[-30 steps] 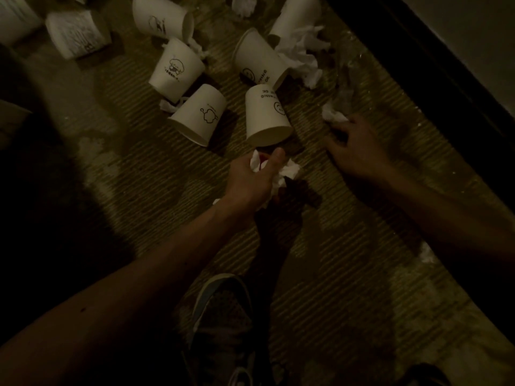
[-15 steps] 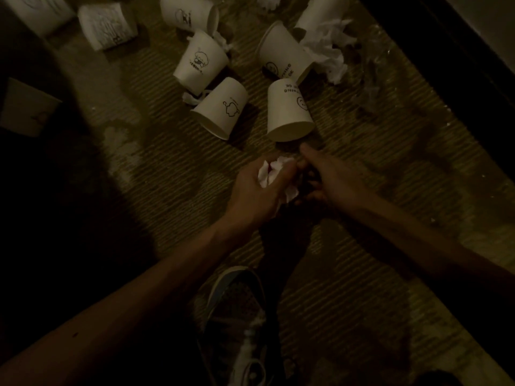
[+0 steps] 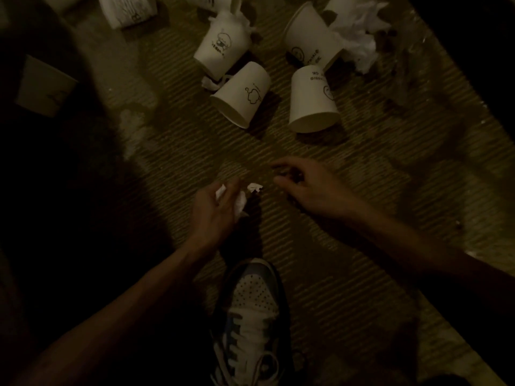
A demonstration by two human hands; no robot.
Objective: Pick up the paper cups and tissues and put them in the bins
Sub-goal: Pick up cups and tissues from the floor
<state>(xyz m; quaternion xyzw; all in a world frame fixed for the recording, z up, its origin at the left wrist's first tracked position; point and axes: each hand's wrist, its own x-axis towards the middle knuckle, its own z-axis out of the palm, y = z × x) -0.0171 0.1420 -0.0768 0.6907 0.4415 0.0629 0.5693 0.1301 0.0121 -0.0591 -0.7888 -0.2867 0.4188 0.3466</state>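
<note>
Fingers [image 3: 230, 192] of the left hand [image 3: 213, 215] curl round a crumpled white tissue [image 3: 240, 204], which shows in patches between them, with one torn corner poking out toward the right. The hand hangs low over the carpet [image 3: 172, 168], just ahead of the toe of a white and blue laced shoe [image 3: 250, 310].

Just beside it, and not touching it, the right hand [image 3: 309, 188] hovers palm down with its fingers loosely bent and spread. Nothing shows in its grip, though the shadow under the fingertips is too dark to be sure.

Farther out, two paper cups lie on their sides with their mouths toward the person: one with a small line drawing [image 3: 242, 98] and one with printed lettering near its base [image 3: 313, 101]. A small scrap of tissue [image 3: 210, 83] lies at the left of the first cup, touching or nearly touching it. Behind these lie two more cups, one with a dark printed figure [image 3: 223, 48] and one tilted with its mouth up and to the left [image 3: 312, 40]. A heap of crumpled tissue [image 3: 359, 32] rests against that last cup on its right. At the top left edge lies another printed cup [image 3: 128, 9], partly cut off. A pale flat card [image 3: 44, 87] lies in the shadow at far left.
</note>
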